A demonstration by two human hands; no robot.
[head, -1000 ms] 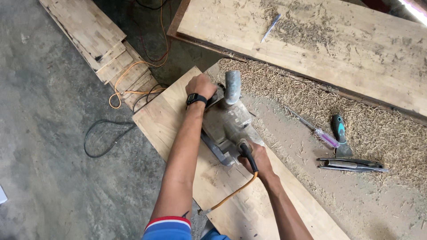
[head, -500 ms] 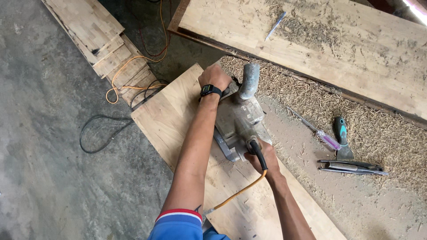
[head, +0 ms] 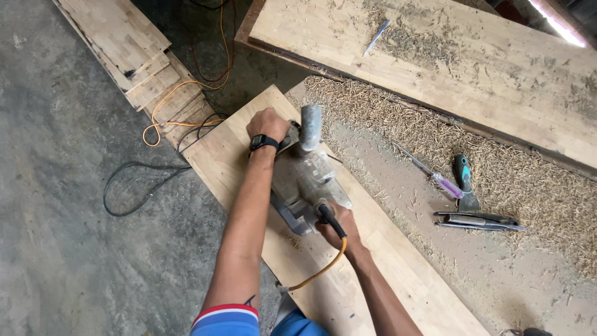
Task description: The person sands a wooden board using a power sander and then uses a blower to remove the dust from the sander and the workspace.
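Electric planer (head: 305, 180): dusty grey metal body with a curved chute at its front, resting on a pale jointed wooden board (head: 385, 261) near that board's far end. Left hand (head: 268, 124): wrapped shut around the planer's front knob; black watch on the wrist. Right hand (head: 339, 225): fingers closed on the rear handle, where an orange cord (head: 320, 272) leaves the tool.

Beside the board's right edge: a bed of fine sawdust and coarse curled shavings (head: 497, 168). Lying on it, well apart from the planer: a screwdriver (head: 435, 177) with a clear purple handle, a scraper (head: 463, 183) with a teal-black grip, and dark metal pliers (head: 479, 221).

Far edge: a wider, rough plank (head: 497, 68), littered with shavings.
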